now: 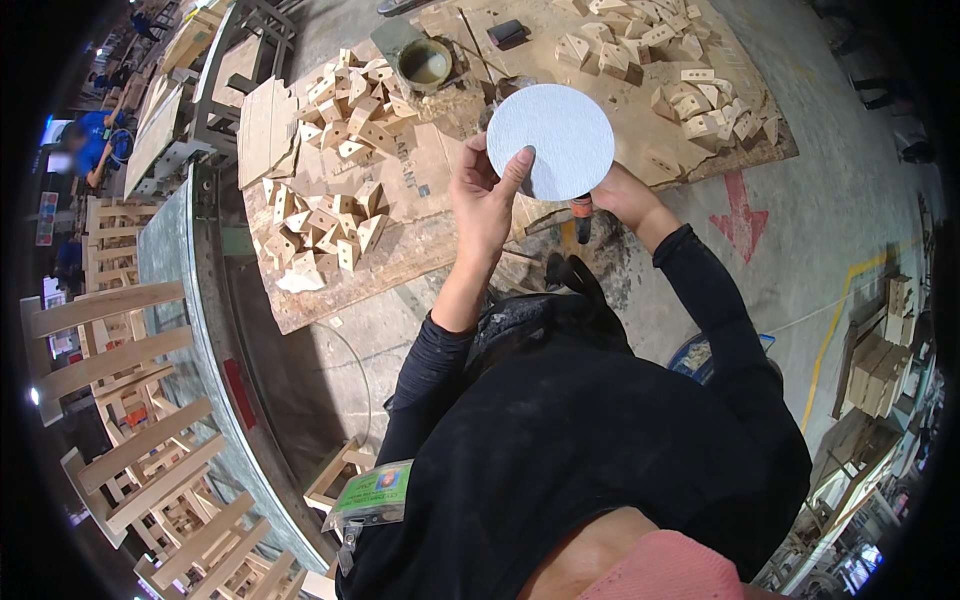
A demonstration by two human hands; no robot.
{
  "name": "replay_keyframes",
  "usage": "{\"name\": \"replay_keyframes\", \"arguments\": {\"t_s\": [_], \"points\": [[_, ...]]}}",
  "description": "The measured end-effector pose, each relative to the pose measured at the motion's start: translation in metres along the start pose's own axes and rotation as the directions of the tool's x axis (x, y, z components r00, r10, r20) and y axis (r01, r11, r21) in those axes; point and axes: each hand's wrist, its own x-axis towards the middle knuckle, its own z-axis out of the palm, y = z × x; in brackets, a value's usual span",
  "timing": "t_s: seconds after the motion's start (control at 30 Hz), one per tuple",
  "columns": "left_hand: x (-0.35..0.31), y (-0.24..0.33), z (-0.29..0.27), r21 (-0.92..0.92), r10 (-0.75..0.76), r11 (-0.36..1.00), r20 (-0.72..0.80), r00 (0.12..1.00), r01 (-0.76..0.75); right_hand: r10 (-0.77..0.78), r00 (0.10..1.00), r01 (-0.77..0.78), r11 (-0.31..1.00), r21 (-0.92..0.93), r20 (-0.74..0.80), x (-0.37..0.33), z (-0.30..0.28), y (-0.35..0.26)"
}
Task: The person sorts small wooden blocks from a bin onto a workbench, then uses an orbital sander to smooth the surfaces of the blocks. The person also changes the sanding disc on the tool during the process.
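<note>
A round white sanding disc (565, 140) is raised over the near edge of the worktable. My left hand (487, 190) grips its left side, the thumb lying flat on the white face and the other fingers behind. My right hand (622, 195) is at the disc's lower right, its fingers mostly hidden behind it. Close to that hand an orange and black tool part (582, 207) shows under the disc. The rest of this tool is covered, so I cannot tell whether the right hand grips it or the disc.
Angled wooden blocks with drilled holes lie in piles at left (325, 225) and right (715, 110) on the cardboard-covered table (440, 210). A round pot (424, 64) and a dark block (507, 34) sit at the back. Slatted wooden frames (150, 420) stand left beyond a metal rail (200, 330).
</note>
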Motion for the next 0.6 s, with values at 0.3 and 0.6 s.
{"name": "replay_keyframes", "arguments": {"t_s": [0.3, 0.6], "points": [[-0.003, -0.001, -0.006, 0.006, -0.006, 1.000, -0.013, 1.000, 0.006, -0.041, 0.996, 0.027, 0.987, 0.160, 0.079, 0.005, 0.004, -0.002], [-0.006, 0.005, -0.006, 0.031, -0.006, 0.999, -0.036, 0.999, 0.008, 0.151, 0.988, -0.150, 0.866, 0.476, 0.036, 0.040, -0.005, 0.041]]}}
